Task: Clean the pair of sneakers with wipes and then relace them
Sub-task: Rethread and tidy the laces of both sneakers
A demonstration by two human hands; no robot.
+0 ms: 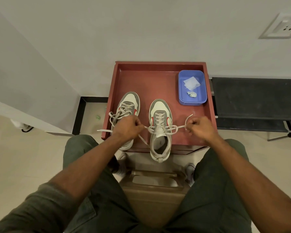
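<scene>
Two grey-and-white sneakers stand toes away from me on a red tray table [158,78]. The right sneaker [160,118] is laced, its heel hanging over the table's near edge. Its lace [172,128] is stretched taut to both sides across the top eyelets. My left hand [127,126] is shut on the lace's left end, in front of the left sneaker [130,101], covering its heel. My right hand [200,126] is shut on the right end, whose tip curls upward. The left sneaker's laces lie loose over the table's left side.
A blue plastic tub [202,98] at the table's far right corner holds a flat white wipe [191,83] and a crumpled one [191,94]. A black bench [252,98] stands to the right. White wall behind, with a socket [283,26]. My knees flank the table.
</scene>
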